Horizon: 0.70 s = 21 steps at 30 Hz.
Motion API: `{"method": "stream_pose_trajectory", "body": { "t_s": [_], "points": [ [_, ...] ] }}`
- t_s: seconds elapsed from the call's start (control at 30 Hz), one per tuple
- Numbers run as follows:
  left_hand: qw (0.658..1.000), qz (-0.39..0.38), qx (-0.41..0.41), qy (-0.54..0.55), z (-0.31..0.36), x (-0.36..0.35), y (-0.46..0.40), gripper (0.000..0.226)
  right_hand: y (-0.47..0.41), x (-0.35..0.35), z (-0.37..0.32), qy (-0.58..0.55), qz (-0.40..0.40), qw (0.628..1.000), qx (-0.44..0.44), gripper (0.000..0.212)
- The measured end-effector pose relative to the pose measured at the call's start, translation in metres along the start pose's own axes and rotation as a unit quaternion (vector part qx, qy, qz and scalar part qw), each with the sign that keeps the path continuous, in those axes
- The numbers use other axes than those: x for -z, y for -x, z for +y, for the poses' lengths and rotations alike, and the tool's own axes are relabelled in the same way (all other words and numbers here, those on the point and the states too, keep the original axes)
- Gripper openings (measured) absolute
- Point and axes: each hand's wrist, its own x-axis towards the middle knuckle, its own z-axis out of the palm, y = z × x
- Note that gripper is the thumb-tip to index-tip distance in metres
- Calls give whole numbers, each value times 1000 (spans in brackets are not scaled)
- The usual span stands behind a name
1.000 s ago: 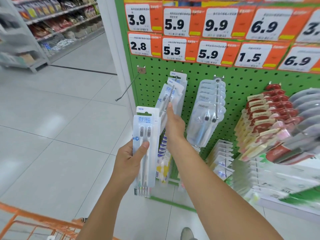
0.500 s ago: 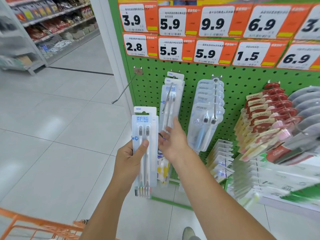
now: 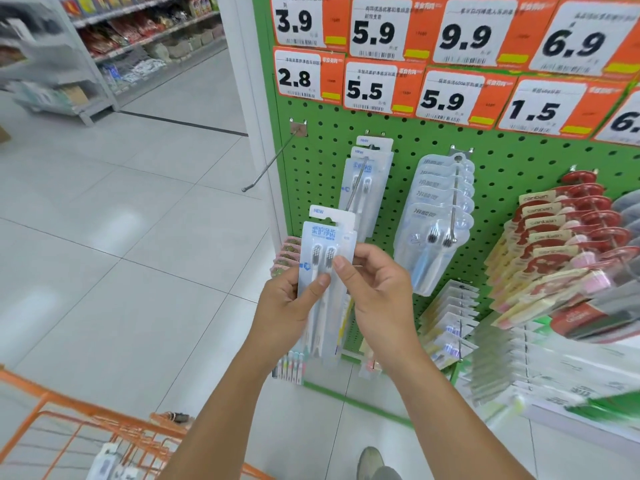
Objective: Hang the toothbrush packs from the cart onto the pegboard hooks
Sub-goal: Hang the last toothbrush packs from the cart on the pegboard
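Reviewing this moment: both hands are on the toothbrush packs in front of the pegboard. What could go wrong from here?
1. The left hand holds what looks like several stacked toothbrush packs; as the right hand pinches one off, the others could slip.
2. The loaded hook angles outward, so threading the pack's small hang hole may miss or knock the hung packs.
3. The bare hook juts out near the arms and could snag.

Pale glossy floor tiles [image 3: 104,271], stocked grey shelving [image 3: 86,64] far left.
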Motion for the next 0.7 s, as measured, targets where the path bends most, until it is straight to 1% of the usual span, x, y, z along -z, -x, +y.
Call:
{"method": "stream_pose_trajectory", "body": {
  "t_s": [0.2,0.3,0.4,0.57,0.7],
  "points": [
    [999,-19,-15,-37,0,-6,-6,20,-1,1,3,-19,17,1000,1,11],
    [998,-32,-23,-58,1,-6,-7,15,0,2,4,-22,30,999,7,10],
    [995,-44,-39,-76,1,-6,-8,20,1,2,5,-34,42,998,12,12],
    [992,-62,-20,-107,-2,-8,-11,35,0,2,7,-30,57,998,25,13],
    [991,-56,-16,-123,-2,-9,-9,30,3,3,8,-35,63,997,29,13]
  ]
}}
